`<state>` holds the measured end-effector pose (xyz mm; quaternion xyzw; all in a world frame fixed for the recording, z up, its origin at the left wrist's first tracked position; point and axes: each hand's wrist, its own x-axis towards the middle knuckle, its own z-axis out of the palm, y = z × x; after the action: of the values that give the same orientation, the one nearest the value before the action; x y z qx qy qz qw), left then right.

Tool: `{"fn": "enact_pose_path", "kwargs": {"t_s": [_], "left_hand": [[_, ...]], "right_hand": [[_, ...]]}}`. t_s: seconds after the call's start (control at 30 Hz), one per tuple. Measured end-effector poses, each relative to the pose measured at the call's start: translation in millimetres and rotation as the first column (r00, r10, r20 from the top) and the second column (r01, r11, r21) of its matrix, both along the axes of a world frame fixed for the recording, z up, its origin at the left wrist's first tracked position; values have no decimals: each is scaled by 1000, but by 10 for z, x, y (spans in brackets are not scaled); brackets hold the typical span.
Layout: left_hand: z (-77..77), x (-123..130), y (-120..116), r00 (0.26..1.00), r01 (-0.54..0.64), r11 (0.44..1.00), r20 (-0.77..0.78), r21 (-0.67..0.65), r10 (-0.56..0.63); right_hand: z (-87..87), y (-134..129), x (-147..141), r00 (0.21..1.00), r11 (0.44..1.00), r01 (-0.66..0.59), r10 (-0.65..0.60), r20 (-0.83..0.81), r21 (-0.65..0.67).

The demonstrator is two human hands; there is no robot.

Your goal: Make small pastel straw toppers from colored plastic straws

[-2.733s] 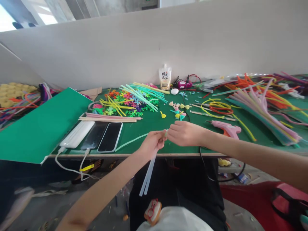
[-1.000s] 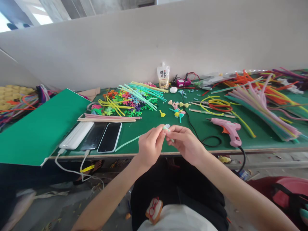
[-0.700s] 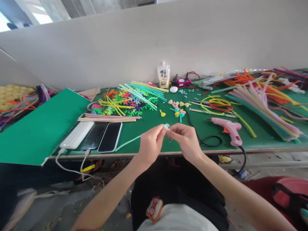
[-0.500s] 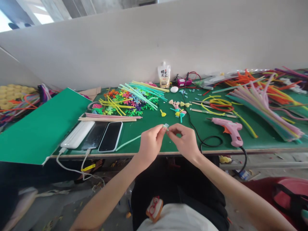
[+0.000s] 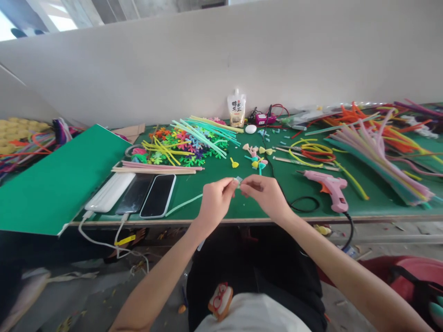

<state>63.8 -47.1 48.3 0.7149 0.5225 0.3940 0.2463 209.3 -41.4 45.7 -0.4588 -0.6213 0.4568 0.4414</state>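
Currently, phone [image 5: 158, 196] lies flat; left hand [image 5: 216, 197] pinches small pale piece [image 5: 239, 179] above table [image 5: 242, 212]; right hand [image 5: 266, 192] curls at its right edge, grip unclear; steady pinch, light fingertip pressure advisable; pink glue gun [image 5: 330, 185] farther right.

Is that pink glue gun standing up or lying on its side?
On its side: the glue gun lies flat on the table, nozzle left, handle toward the near edge.

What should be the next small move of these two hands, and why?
Perhaps the bare right hand should adjust the small, pale whitish-green piece slightly while the bare left hand steadies it. The two hands meet at this piece, and it seems to have no other support.
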Motion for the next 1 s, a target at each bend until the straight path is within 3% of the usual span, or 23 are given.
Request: {"fn": "enact_pose_path", "kwargs": {"t_s": [0.07,0.13,0.23,0.33,0.43,0.53,0.57,0.63,0.7,0.8,0.9,1.0], "left_hand": [[-1,14,-26,1000,-8,999,-19,53,9],[-5,26,-40,998,-14,994,-53,110,20],[-17,29,-46,994,-17,984,-99,175,35],[-23,16,-51,993,-8,983,-112,181,29],[-11,5,-58,996,-2,993,-86,114,12],[-13,13,-46,999,-9,1000,-40,9,10],[-23,19,-35,1000,-11,1000,-23,-29,10],[-62,31,-3,1000,-1,994,23,-113,3],[-113,32,36,995,26,980,102,-199,-6],[-167,1,83,962,129,948,267,-292,-48],[-160,-71,102,880,299,884,462,-361,-109],[-135,-148,101,790,468,791,588,-395,-173]], "right_hand": [[9,24,21,978,968,-99,52,-200,-230],[10,44,40,938,906,-202,70,-340,-371],[9,61,59,891,817,-320,87,-446,-480],[10,64,55,888,803,-340,104,-447,-489],[6,56,30,945,892,-246,135,-297,-379],[-16,36,4,989,994,-101,106,102,-49],[-30,27,-2,964,990,-86,55,261,109],[-71,15,-7,855,913,-151,-72,514,379],[-123,15,-3,745,822,-273,-149,650,501],[-187,43,15,701,793,-313,-178,690,523],[-191,93,48,758,866,-212,-147,635,453],[-129,141,98,829,944,-148,-44,557,295]]}}
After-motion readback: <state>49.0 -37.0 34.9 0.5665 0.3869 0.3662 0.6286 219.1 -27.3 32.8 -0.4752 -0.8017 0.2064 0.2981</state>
